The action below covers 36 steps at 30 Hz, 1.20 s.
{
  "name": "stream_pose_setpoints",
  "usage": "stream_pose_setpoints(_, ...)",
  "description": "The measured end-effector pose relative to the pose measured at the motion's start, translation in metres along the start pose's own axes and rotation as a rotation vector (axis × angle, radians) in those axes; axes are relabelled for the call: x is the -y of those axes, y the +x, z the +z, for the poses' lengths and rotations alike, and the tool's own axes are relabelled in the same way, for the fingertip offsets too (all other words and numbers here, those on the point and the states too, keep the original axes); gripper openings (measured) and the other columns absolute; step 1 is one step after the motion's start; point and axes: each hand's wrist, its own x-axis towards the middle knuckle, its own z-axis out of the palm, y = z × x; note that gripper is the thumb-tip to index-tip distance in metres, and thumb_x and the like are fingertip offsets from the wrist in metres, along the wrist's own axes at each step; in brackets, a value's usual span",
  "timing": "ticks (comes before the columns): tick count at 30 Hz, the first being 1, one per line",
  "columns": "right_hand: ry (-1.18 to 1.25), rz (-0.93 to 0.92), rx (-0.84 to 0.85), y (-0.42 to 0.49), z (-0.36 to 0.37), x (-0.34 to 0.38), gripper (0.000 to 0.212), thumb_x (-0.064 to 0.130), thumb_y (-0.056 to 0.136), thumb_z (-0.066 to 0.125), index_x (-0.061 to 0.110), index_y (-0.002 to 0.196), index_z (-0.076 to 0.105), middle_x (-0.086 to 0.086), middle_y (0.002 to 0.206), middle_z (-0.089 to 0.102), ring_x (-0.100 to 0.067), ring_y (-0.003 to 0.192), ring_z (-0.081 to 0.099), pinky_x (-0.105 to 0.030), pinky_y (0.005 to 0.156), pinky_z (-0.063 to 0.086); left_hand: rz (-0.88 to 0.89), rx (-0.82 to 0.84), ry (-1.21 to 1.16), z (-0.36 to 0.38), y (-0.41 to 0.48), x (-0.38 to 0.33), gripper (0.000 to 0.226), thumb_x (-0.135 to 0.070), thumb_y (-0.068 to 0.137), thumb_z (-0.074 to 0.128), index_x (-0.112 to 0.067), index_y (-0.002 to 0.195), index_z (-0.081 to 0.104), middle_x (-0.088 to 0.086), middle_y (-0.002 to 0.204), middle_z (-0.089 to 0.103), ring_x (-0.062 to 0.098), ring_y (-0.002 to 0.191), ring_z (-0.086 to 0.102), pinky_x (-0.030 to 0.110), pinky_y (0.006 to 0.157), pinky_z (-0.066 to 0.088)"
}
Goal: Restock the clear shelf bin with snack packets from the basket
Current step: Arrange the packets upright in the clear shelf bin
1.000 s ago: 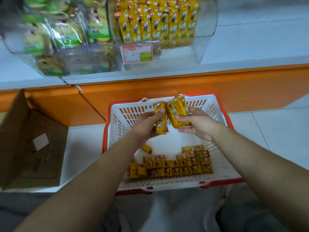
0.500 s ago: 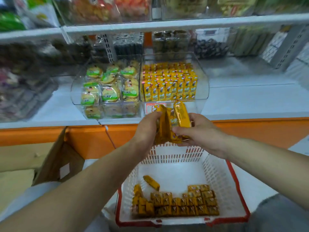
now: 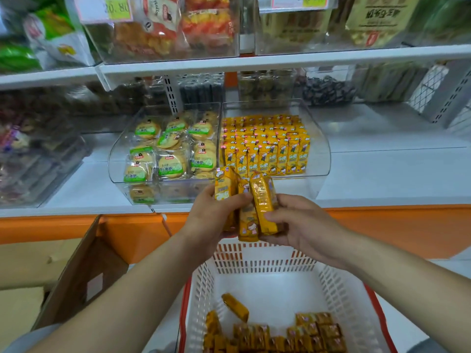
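Yellow snack packets (image 3: 251, 202), a loose bunch gripped between my left hand (image 3: 211, 217) and right hand (image 3: 298, 225) just before the clear shelf bin (image 3: 318, 149), above the basket (image 3: 267, 258), could slip and scatter.

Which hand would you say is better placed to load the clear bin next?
Probably right: the right hand grips yellow packets below the clear bin; the left hand sits nearer the cookie bin.

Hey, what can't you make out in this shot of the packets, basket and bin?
Head view.
- Held yellow snack packets: count unclear, overlapping, under left hand and right hand.
- White slotted basket, red rim: near end cut by bottom edge.
- Clear plastic shelf bin: front hidden behind packets.
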Motion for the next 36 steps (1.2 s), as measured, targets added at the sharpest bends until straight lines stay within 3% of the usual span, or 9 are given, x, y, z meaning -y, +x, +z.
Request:
stream_pose_setpoints(4, -0.08, -0.059, -0.005, 0.005, -0.005, 0.0, 0.045, 0.019, 0.075, 0.074, 0.01, 0.118, 0.063, -0.013, 0.107, 0.075, -0.028, 0.1, 0.073, -0.036, 0.086, 0.06, 0.016, 0.018, -0.049, -0.006, 0.005, -0.006, 0.03, -0.013, 0.086, 0.078, -0.013, 0.115, 0.069, 0.014, 0.105, 0.079, 0.037, 0.092, 0.077, 0.055, 0.075, 0.063)
stream_pose_setpoints(8, -0.133, -0.098, -0.099, 0.008, -0.009, 0.0, 0.056, 0.024, 0.066, 0.082, 0.012, 0.117, 0.062, -0.008, 0.106, 0.076, -0.027, 0.096, 0.074, -0.035, 0.077, 0.061, 0.034, 0.01, -0.058, -0.01, 0.006, -0.011, 0.034, -0.012, 0.085, 0.079, -0.012, 0.117, 0.066, 0.015, 0.107, 0.078, 0.038, 0.095, 0.076, 0.06, 0.082, 0.061)
stream_pose_setpoints(14, -0.112, -0.151, -0.191, 0.006, -0.006, 0.003, 0.041, 0.031, 0.075, 0.078, 0.013, 0.112, 0.073, 0.007, 0.084, 0.07, -0.017, 0.07, 0.067, -0.029, 0.067, 0.058, 0.058, -0.002, -0.045, -0.015, 0.006, -0.015, 0.033, -0.012, 0.085, 0.079, -0.014, 0.115, 0.066, 0.013, 0.103, 0.079, 0.035, 0.092, 0.077, 0.053, 0.076, 0.063)
stream_pose_setpoints(19, -0.081, -0.137, -0.277, 0.006, -0.013, 0.013, 0.026, 0.008, 0.087, 0.071, 0.012, 0.113, 0.066, -0.003, 0.082, 0.072, -0.023, 0.073, 0.071, -0.038, 0.071, 0.059, 0.068, -0.018, -0.04, -0.021, 0.007, -0.022, 0.029, -0.012, 0.084, 0.08, -0.019, 0.108, 0.066, 0.012, 0.101, 0.079, 0.037, 0.091, 0.077, 0.056, 0.074, 0.063)
stream_pose_setpoints(21, -0.085, -0.156, -0.328, 0.006, -0.015, 0.018, 0.031, 0.002, 0.084, 0.073, 0.014, 0.111, 0.063, -0.007, 0.084, 0.073, -0.025, 0.072, 0.071, -0.041, 0.072, 0.059, 0.066, -0.023, -0.037, -0.023, 0.008, -0.025, 0.033, -0.013, 0.083, 0.08, -0.015, 0.112, 0.065, 0.015, 0.104, 0.078, 0.038, 0.093, 0.076, 0.058, 0.076, 0.062)
stream_pose_setpoints(24, -0.08, -0.218, -0.395, 0.009, -0.02, 0.027, 0.037, -0.001, 0.077, 0.078, 0.012, 0.108, 0.062, -0.01, 0.095, 0.072, -0.021, 0.071, 0.069, -0.03, 0.06, 0.055, 0.076, -0.046, -0.038, -0.025, 0.008, -0.027, 0.035, -0.014, 0.083, 0.081, -0.013, 0.114, 0.065, 0.016, 0.104, 0.077, 0.034, 0.085, 0.076, 0.055, 0.074, 0.062)
stream_pose_setpoints(29, -0.121, -0.283, -0.384, 0.016, -0.033, 0.042, 0.047, 0.014, 0.065, 0.084, 0.013, 0.11, 0.072, -0.012, 0.09, 0.066, -0.023, 0.075, 0.062, -0.027, 0.067, 0.055, 0.091, -0.041, -0.038, -0.028, 0.011, -0.031, 0.035, -0.014, 0.082, 0.081, -0.017, 0.113, 0.065, 0.012, 0.101, 0.079, 0.032, 0.084, 0.077, 0.054, 0.074, 0.063)
stream_pose_setpoints(32, -0.14, -0.279, -0.415, 0.031, -0.046, 0.05, 0.044, 0.002, 0.078, 0.078, 0.009, 0.119, 0.064, -0.013, 0.098, 0.069, -0.021, 0.075, 0.065, -0.029, 0.067, 0.056, 0.09, -0.043, -0.037, -0.028, 0.014, -0.033, 0.039, -0.014, 0.082, 0.082, -0.018, 0.117, 0.063, 0.013, 0.105, 0.078, 0.038, 0.093, 0.076, 0.062, 0.081, 0.06)
stream_pose_setpoints(36, -0.39, -0.313, -0.539, 0.055, -0.067, 0.064, 0.041, 0.004, 0.08, 0.079, 0.02, 0.114, 0.061, -0.018, 0.118, 0.063, -0.029, 0.082, 0.068, -0.038, 0.075, 0.06, 0.087, -0.046, -0.033, -0.03, 0.02, -0.035, 0.043, -0.014, 0.082, 0.082, -0.017, 0.12, 0.062, 0.018, 0.111, 0.076, 0.038, 0.091, 0.076, 0.052, 0.075, 0.064)
